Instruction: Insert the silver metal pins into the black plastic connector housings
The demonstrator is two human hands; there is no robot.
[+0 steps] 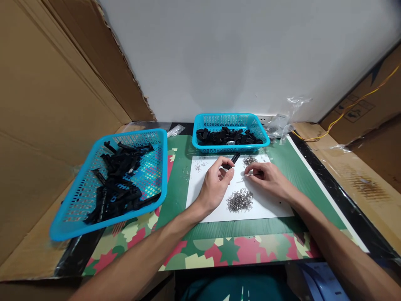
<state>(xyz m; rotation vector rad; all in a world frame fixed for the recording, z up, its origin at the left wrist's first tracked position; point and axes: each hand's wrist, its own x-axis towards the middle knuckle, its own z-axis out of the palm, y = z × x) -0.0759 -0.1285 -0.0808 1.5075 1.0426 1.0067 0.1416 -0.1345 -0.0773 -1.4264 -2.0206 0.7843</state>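
Observation:
Above the white sheet (pixel 213 213), my left hand (pixel 216 182) is closed around a small, long black plastic part (pixel 236 157), whose far end sticks out past the fingers. To its right, my right hand (pixel 269 177) pinches a thin metal tool that looks like tweezers (pixel 249 174), with its tip pointing left towards the black part but apart from it. Between and below the hands lies a pile of small metal pieces (pixel 240 200), perhaps springs or clips. Another such pile (pixel 249 161) sits just beyond my right fingers. The fingers hide much of the black part.
A blue basket (pixel 164 167) of long black parts stands at the left. Behind the sheet is another blue basket (pixel 232 149) with smaller black pieces. Loose metal bits (pixel 199 166) lie at the sheet's far left. Clear plastic bags (pixel 278 125), yellow wires (pixel 332 124) and cardboard (pixel 376 159) are at the right.

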